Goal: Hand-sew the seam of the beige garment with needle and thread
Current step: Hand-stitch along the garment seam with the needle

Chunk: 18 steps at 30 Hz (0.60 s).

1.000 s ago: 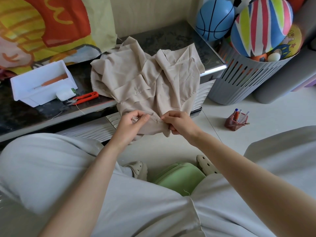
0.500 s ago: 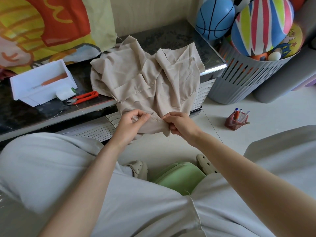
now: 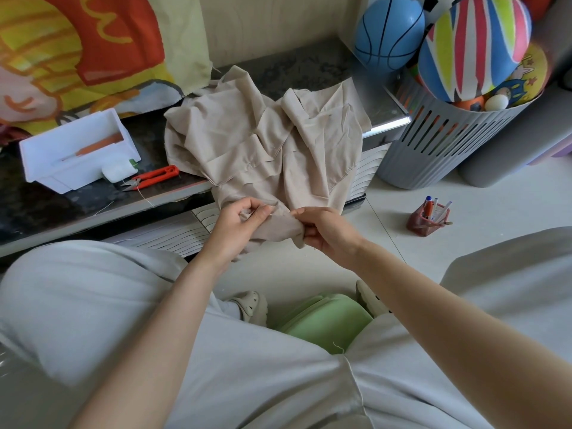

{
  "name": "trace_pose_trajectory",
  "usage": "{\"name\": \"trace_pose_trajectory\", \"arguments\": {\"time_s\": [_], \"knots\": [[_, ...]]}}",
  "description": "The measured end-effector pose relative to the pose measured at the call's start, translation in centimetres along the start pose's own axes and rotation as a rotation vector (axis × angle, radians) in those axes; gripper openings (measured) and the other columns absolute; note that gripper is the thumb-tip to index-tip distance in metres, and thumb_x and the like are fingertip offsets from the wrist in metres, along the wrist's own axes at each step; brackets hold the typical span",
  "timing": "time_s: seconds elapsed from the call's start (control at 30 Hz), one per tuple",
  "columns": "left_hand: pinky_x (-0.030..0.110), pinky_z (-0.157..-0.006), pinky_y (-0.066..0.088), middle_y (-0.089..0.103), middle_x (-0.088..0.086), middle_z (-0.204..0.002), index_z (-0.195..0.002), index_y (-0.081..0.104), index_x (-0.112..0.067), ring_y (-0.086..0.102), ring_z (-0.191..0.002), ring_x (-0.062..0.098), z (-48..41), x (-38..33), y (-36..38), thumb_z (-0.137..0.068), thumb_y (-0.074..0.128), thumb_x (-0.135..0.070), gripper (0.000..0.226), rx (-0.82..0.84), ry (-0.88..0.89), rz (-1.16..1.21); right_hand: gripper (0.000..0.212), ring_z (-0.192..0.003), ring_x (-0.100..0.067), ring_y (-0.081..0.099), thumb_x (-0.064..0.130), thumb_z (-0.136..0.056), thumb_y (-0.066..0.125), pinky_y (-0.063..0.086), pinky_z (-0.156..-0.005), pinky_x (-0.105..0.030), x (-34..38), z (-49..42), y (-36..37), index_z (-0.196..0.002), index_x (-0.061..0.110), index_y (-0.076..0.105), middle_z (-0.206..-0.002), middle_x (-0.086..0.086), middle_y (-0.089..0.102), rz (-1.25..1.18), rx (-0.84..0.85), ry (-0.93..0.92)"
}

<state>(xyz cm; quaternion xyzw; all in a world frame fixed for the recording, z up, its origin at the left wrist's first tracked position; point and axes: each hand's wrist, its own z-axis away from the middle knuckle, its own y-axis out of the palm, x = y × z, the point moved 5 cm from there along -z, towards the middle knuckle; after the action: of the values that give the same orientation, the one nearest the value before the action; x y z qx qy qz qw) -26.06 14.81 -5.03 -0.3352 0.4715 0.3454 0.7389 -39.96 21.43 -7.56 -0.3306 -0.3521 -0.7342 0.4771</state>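
The crumpled beige garment [image 3: 263,140] lies on the dark low table [image 3: 62,209] and hangs over its front edge. My left hand [image 3: 238,227] pinches the hanging seam edge between thumb and fingers. My right hand [image 3: 325,230] grips the same edge just to the right, fingers curled round the fabric. A thin glint between the two hands may be the needle; I cannot tell which hand holds it. The thread there is too fine to see.
On the table's left stand a white box [image 3: 77,150], a white thread spool [image 3: 119,173] and red snips [image 3: 154,176]. A grey basket [image 3: 448,140] of balls stands at the right. A small pen holder [image 3: 428,216] sits on the floor, a green stool [image 3: 325,317] between my knees.
Both hands stay on the seam edge. The right hand has turned slightly and gathered the fabric corner more tightly; the garment barely shifts.
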Motion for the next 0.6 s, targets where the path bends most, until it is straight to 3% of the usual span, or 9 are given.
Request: {"name": "trace_pose_trajectory", "arguments": {"time_s": [0.1, 0.27, 0.47, 0.6], "knots": [[0.021, -0.054, 0.020, 0.045, 0.008, -0.071, -0.074, 0.059, -0.026, 0.032, -0.066, 0.020, -0.03, -0.17, -0.12, -0.089, 0.063, -0.034, 0.018, -0.009, 0.017, 0.028, 0.006, -0.055, -0.011, 0.022, 0.008, -0.093, 0.046, 0.021, -0.051, -0.022, -0.12, -0.04, 0.01, -0.095, 0.009, 0.052, -0.067, -0.003, 0.025, -0.042, -0.015, 0.019], [0.018, -0.048, 0.017, 0.039, 0.008, -0.071, -0.074, 0.058, -0.025, 0.028, -0.061, 0.020, 0.06, -0.08, -0.04, -0.093, 0.058, -0.031, 0.019, -0.005, 0.005, -0.001, 0.018, -0.054, -0.010, 0.028, 0.009, -0.092, 0.048, 0.029, -0.047, -0.016, -0.10, -0.08, -0.35, -0.076, 0.013, 0.054, -0.064, -0.002, 0.030, -0.022, -0.040, 0.033], [0.017, -0.046, 0.020, 0.038, -0.001, -0.063, -0.075, 0.057, -0.024, 0.024, -0.052, 0.014, 0.15, -0.08, -0.06, -0.093, 0.058, -0.033, 0.020, -0.031, 0.023, -0.075, 0.020, -0.057, -0.012, 0.032, 0.007, -0.092, 0.047, 0.038, -0.046, -0.014, -0.55, -0.16, -0.58, -0.075, 0.011, 0.056, -0.068, -0.005, 0.034, -0.051, -0.097, 0.040], [0.018, -0.047, 0.022, 0.039, -0.013, -0.055, -0.073, 0.058, -0.025, 0.027, -0.053, 0.015, 0.18, -0.03, -0.16, -0.092, 0.059, -0.034, 0.021, -0.050, 0.013, -0.087, 0.016, -0.055, -0.011, 0.029, 0.007, -0.093, 0.046, 0.034, -0.047, -0.016, -0.75, -0.30, -0.57, -0.079, 0.011, 0.053, -0.066, -0.004, 0.031, -0.043, -0.123, 0.040]]}}
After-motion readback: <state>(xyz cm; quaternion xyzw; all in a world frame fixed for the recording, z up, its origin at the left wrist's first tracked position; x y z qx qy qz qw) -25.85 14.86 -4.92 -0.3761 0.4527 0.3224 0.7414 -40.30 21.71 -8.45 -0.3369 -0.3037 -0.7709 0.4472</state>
